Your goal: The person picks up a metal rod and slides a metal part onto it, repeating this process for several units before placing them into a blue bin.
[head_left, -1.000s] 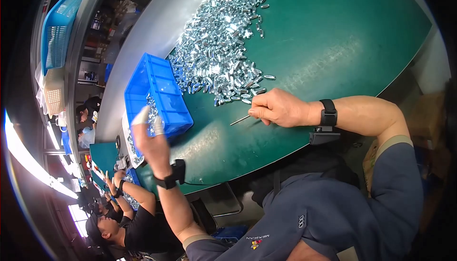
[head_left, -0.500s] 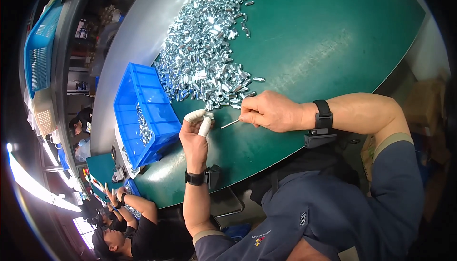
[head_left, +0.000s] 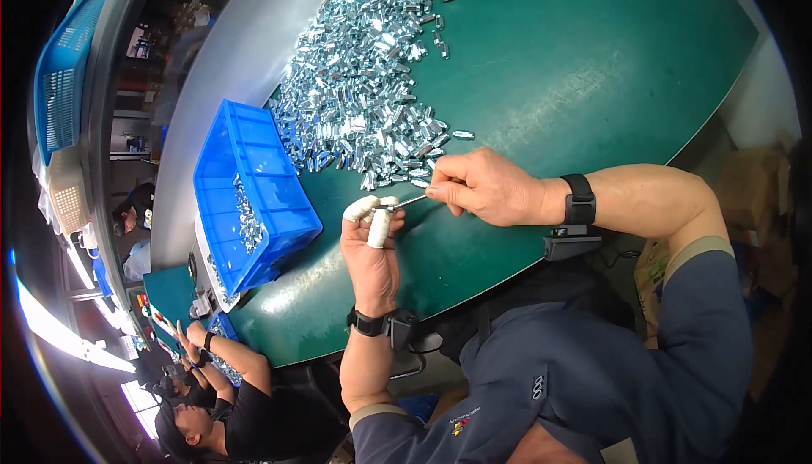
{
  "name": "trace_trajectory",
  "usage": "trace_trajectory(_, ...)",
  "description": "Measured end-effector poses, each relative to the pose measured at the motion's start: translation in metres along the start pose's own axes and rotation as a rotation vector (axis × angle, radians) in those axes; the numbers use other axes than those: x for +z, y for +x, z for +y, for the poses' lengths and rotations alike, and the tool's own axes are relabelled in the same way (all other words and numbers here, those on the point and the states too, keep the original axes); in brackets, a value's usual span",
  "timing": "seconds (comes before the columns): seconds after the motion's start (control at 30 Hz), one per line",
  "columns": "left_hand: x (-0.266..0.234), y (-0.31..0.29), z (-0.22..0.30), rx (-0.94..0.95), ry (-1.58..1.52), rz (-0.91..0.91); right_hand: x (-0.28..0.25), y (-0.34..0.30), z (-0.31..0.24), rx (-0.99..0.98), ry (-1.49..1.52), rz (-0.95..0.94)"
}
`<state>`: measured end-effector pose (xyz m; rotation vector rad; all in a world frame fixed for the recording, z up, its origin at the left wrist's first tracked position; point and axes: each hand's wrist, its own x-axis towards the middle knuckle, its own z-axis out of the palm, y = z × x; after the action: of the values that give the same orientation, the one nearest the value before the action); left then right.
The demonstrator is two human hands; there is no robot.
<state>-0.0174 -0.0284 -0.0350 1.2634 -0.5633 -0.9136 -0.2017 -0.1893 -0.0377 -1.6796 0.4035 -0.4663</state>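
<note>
My left hand [head_left: 372,265], its thumb and a finger wrapped in white finger covers, pinches a small shiny metal piece [head_left: 386,205] over the green tabletop. Closed around one end of a thin metal rod [head_left: 413,201] is my right hand [head_left: 495,192]. The rod's other end meets the metal piece at my left fingertips; whether it sits inside cannot be made out. Just beyond both hands lies a large heap of short silvery metal pieces [head_left: 364,83], spread loosely, with a few strays at its right side.
Left of the heap a blue plastic bin [head_left: 275,168] stands tilted, with small metal pieces [head_left: 247,219] inside. A blue basket [head_left: 63,96] is on a shelf at the far left. At lower left, another person [head_left: 245,392] works by the green table [head_left: 584,109].
My left hand has moved right and slightly up with the metal piece. The rod's tip, apart from the piece before, now meets it. My right hand has shifted only slightly.
</note>
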Motion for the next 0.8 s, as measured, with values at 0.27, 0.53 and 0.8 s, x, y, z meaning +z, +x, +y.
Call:
trace_trajectory(0.27,0.014,-0.002,-0.014,0.003,-0.092,0.022,0.000,-0.002,-0.001,0.035,0.055,-0.058)
trace_trajectory(0.53,0.028,-0.010,-0.010,0.032,0.024,-0.032,0.001,-0.003,0.000,-0.013,0.000,-0.110)
trace_trajectory(0.8,-0.031,0.013,0.072,0.539,0.577,0.298,-0.001,-0.004,0.001,-0.035,0.005,-0.097)
